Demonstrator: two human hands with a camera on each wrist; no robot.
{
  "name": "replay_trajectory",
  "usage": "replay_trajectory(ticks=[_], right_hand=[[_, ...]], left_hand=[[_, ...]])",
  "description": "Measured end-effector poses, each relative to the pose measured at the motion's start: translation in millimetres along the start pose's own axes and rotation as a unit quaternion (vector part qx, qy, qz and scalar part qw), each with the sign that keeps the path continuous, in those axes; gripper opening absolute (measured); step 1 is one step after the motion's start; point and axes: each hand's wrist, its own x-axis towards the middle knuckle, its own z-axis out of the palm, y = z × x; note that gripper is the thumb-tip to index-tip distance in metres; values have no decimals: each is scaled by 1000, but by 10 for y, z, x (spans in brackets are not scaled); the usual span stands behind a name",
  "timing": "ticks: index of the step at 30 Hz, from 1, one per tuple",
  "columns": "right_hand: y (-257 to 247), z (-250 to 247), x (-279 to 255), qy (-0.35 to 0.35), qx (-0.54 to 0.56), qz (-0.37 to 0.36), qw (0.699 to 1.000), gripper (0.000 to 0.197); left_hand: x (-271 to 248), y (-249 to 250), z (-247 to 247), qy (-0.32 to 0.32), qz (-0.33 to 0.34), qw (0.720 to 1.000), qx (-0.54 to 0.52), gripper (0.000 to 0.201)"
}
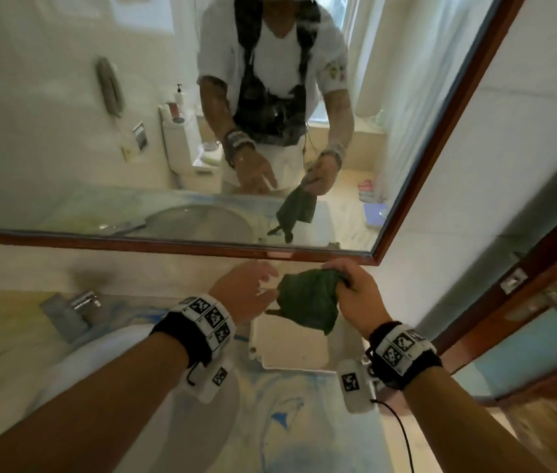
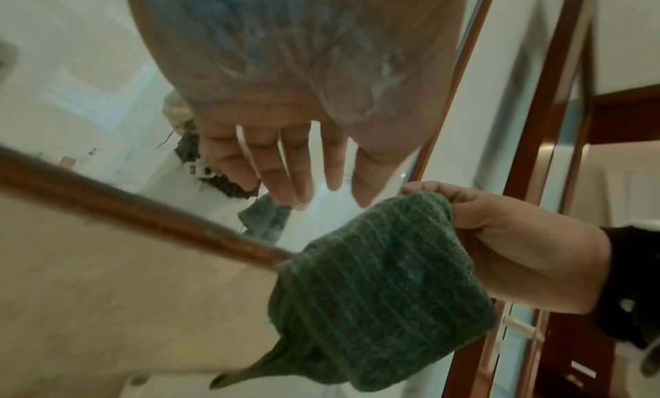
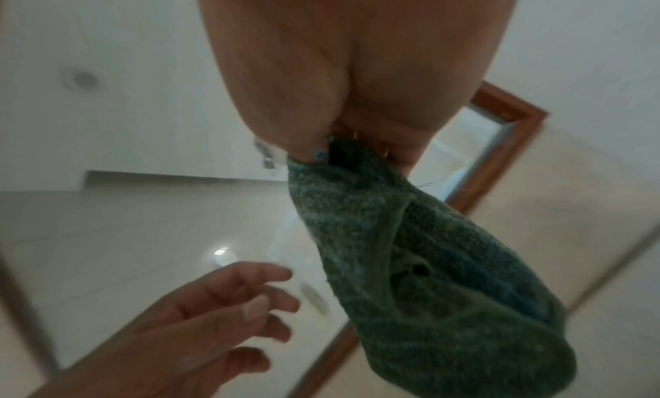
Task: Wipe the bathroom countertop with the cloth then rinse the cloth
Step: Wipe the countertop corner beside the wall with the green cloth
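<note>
Countertop (image 1: pixel 304 404) below both hands is streaked w/ blue smears, so wiping looks barely begun, if at all; rinse is def still to do. Green cloth (image 1: pixel 308 303) hangs bunched from right hand (image 1: pixel 355 295), pinched at its top. Left hand (image 1: pixel 244 290) just beside it, fingers loose, holding nothing.

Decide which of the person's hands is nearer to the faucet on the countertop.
The left. The left hand hangs open above the counter, on the faucet's side of the green cloth. The right hand grips that cloth farther away, toward the door.
</note>
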Motion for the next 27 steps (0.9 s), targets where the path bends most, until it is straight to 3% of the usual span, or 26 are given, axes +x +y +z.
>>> replay_trajectory(ticks=[3,5,8,10,14,16,18,19,21,22,24,27], right_hand=[[-370,-4,-35,-46,52,-40,997,36],[-538,76,-61,-80,76,-57,992,44],[-702,295,-122,-133,111,-67,983,47],[-805,494,-197,-156,138,-43,977,48],[-1074,942,-397,-178,229,61,955,36],[-1207,1168,-482,-192,252,77,945,27],[-1351,1405,-559,-224,133,35,965,16],[-1420,1527,-593,-244,50,18,968,23],[-1539,1793,-650,-275,-82,3,958,38],[-1592,1932,-677,-285,-120,-1,951,32],[-1672,2205,-739,-292,-141,11,946,22],[-1816,2625,-873,-312,-34,62,947,19]], left_hand=[[-178,295,-216,3,26,999,-41,54],[-318,346,-334,1,30,999,-32,59],[-600,252,-512,-7,27,999,41,29],[-865,155,-648,-23,-15,999,39,8],[-1406,-123,-872,-11,-30,998,52,5],[-1637,-274,-969,-2,-37,996,76,14],[-1846,-456,-1071,8,-53,995,83,19],[-1940,-553,-1120,12,-60,995,82,20],[-2137,-730,-1246,20,-68,995,75,20],[-2235,-828,-1321,21,-73,995,72,21],[-2440,-1032,-1489,15,-75,995,71,22],[-2752,-1412,-1742,-2,-70,996,61,20]])
